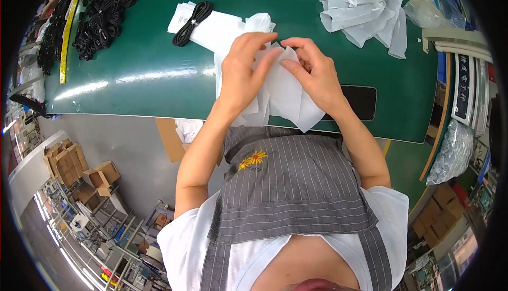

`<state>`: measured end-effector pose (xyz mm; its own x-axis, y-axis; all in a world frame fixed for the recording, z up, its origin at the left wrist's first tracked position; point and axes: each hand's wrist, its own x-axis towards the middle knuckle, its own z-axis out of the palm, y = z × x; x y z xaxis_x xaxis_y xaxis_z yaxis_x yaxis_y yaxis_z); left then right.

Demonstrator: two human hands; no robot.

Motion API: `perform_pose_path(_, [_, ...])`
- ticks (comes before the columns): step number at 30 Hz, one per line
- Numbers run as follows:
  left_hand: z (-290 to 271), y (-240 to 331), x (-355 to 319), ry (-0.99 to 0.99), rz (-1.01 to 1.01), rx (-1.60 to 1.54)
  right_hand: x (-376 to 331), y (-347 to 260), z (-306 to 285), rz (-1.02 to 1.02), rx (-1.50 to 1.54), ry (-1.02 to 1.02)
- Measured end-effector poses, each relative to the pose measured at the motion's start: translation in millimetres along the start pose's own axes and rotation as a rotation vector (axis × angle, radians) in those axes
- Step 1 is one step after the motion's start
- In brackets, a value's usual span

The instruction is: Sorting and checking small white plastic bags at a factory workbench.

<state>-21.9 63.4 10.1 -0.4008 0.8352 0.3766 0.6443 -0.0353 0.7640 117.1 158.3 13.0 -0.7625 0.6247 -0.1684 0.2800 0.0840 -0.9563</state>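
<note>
Right fingers (306,45) pinching white bag (288,90), left fingers (253,41) parted, cardboard box (168,140) holding white material (189,128)

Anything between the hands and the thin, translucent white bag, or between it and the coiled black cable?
Nothing visible separates the left hand or the right hand from the thin, translucent white bag. The left hand itself stands between that bag and the coiled black cable, over flat white papers.

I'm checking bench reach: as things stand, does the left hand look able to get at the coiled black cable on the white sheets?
Probably yes: the coiled black cable lies close by, beyond and left of the left hand, partly atop the white sheets, with nothing visible covering it.
</note>
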Motion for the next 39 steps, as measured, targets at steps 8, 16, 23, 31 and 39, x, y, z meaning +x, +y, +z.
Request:
perform_pose_path(8, [3.8, -7.5, 3.6, -0.135, -0.459, -0.569, 5.3, 7.7, -4.5, -0.048, 0.026, 0.03])
perform_pose_path(16, [7.6, -12.9, -3.3, -0.025, -0.442, -0.367, 7.0, 11.9, 1.2, -0.083, -0.012, 0.085])
perform_pose_path(23, [10.9, -6.5, -1.2, 0.153, -0.51, -0.521, 8.5, 22.3, 3.7, -0.131, 0.05, 0.309])
perform_pose_path(31, [15.3, -3.5, 5.3, 0.036, -0.579, -0.576, 13.7, 10.9, 6.4, -0.049, 0.105, 0.323])
perform_pose_path(39, [-7.2, -8.5, 6.2, 0.268, -0.405, -0.519, 8.9, 9.9, -47.5, 0.226, 0.382, -0.028])
